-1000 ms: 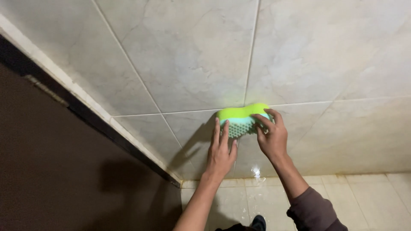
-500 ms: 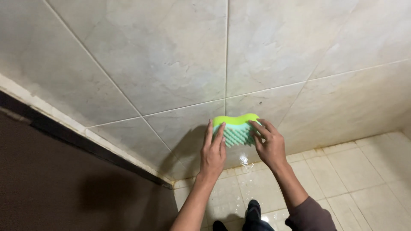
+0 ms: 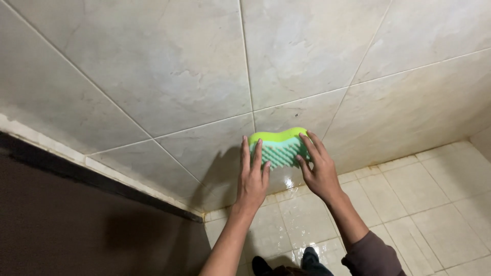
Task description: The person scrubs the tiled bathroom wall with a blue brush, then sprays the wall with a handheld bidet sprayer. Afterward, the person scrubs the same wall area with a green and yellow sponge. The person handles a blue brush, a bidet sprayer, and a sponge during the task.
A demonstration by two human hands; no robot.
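Against wall tiles (image 3: 169, 76), sponge (image 3: 279, 148) lengthwise (horizontal).

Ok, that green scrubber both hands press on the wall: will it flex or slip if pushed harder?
The scrubber looks like soft foam with a ridged face, so it probably squashes rather than staying stiff. It seems light, since fingertips of the left hand and right hand alone hold it. The glossy wall tile and wet-looking floor suggest it may slide easily.

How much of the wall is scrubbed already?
Done: hard to tell; only the floor tiles below shine wet. In hand: both the left hand and the right hand press a green sponge against the lower wall tiles. Left: the upper tiles look dry, so probably most of the wall.
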